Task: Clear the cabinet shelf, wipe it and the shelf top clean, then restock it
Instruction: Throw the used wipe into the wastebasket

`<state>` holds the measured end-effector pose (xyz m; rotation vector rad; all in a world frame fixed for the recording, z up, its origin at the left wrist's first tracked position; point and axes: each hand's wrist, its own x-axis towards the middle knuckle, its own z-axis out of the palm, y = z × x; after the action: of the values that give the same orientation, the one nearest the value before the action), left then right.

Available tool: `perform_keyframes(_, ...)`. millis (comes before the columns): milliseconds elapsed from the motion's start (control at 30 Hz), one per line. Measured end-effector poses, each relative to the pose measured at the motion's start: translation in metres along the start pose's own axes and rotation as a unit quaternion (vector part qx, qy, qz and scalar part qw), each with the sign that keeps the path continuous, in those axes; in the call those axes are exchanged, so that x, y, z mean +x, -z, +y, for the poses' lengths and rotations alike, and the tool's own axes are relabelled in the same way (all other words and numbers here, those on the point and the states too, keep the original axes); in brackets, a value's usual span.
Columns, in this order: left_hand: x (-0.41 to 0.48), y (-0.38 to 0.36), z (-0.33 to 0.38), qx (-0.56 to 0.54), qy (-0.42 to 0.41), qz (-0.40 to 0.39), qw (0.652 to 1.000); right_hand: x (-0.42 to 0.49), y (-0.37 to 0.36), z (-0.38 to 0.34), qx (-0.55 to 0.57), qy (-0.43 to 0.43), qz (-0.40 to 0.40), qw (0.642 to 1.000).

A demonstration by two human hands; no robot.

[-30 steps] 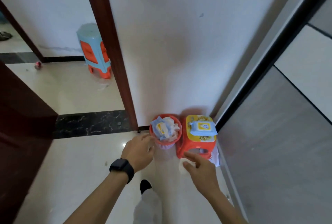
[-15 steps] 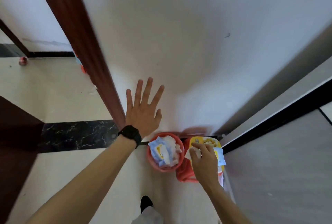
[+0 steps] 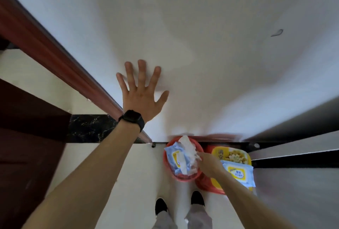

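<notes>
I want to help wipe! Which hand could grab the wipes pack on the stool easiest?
Probably right. The right hand is low at the red bin, next to the wipes pack; the left hand is spread flat on the wall.

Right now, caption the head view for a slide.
Left hand spread flat on wall; right hand reaches the tissue-filled red bin.

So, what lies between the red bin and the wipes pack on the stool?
The right hand, shown in the head view. It reaches over the red bin to white tissue, wrist beside the wipes pack.
</notes>
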<state>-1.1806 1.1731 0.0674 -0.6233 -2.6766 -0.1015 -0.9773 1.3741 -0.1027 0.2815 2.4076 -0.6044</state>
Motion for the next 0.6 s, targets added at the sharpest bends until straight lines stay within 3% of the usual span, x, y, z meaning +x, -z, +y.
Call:
perform_keyframes(200,-0.003,0.009,0.007,0.028,0.019,-0.048,0.998,-0.019,0.064,0.003,0.019,0.039,0.049,0.998)
perform_keyframes(367,-0.029,0.046,0.030,-0.043,0.054,-0.091,0.993,-0.066,0.134,-0.035,0.010,0.129,0.121,0.984)
perform_keyframes(600,-0.135,0.093,0.004,-0.107,0.287,-0.168,0.937,-0.112,0.185,-0.126,-0.031,0.355,0.215,0.909)
